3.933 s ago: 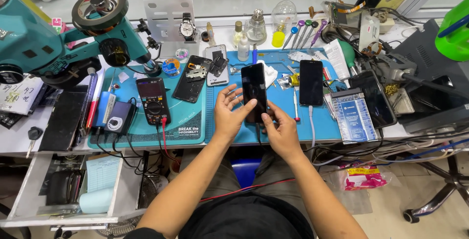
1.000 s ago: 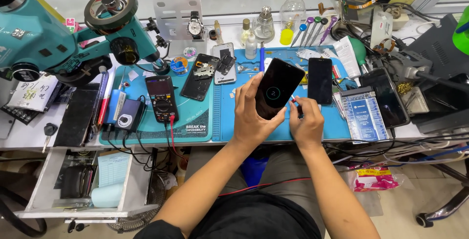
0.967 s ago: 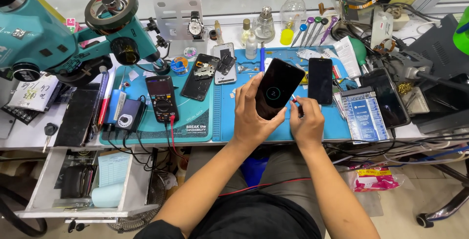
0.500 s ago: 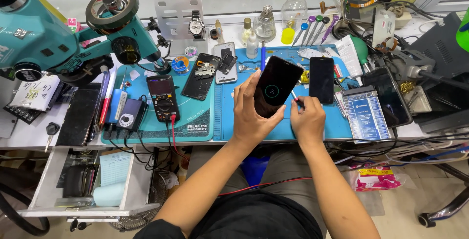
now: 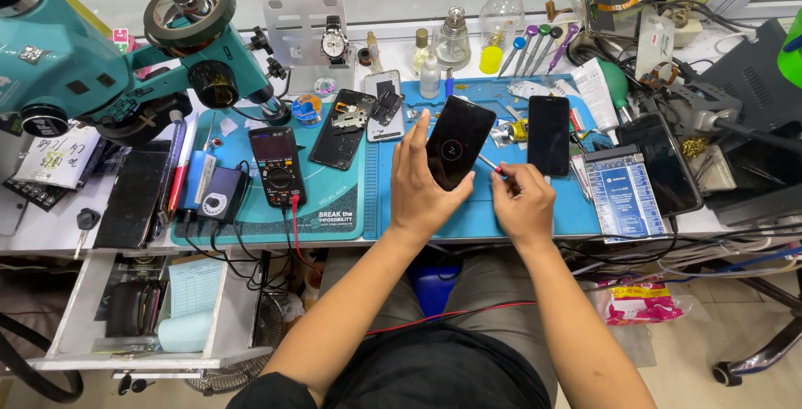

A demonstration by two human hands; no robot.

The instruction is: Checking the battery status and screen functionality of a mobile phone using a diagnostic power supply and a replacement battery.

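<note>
1. Hands first: left hand (image 5: 422,187) wraps fingers and thumb around a black phone (image 5: 458,142), held tilted above the blue mat (image 5: 518,213), screen up and lit with a small round mark.
2. Right hand (image 5: 522,204) has fingers pinched together on a thin tool (image 5: 491,167) with a red collar; its tip sits at the phone's lower right edge, at about 4 o'clock from the screen middle.
3. Held phone sits near the frame's middle, above the mat's centre.
4. Containers: open white drawer (image 5: 79,309) at 8 o'clock from the hands holds a pale blue roll (image 5: 185,331), a light blue paper sheet (image 5: 196,284) and dark parts I cannot make out.
5. Glass bottles (image 5: 454,37) stand at 12 o'clock along the back edge of the bench, with a clear round flask (image 5: 501,16) holding something yellow just beside them.
6. Second black phone (image 5: 549,135) lies flat on the mat at 2 o'clock from the right hand, apart from it.
7. Opened phone body (image 5: 342,129) lies at 10 o'clock from the left hand; black multimeter (image 5: 278,167) on the green mat (image 5: 334,217) at 9 o'clock, red lead running off the front edge.
8. Teal microscope (image 5: 100,66) fills the far left, 10 o'clock.
9. Room: bare blue mat directly under both hands and along the front edge; right edge crowded by a white test board (image 5: 622,196) and a dark tablet (image 5: 664,162) at 3 o'clock.
</note>
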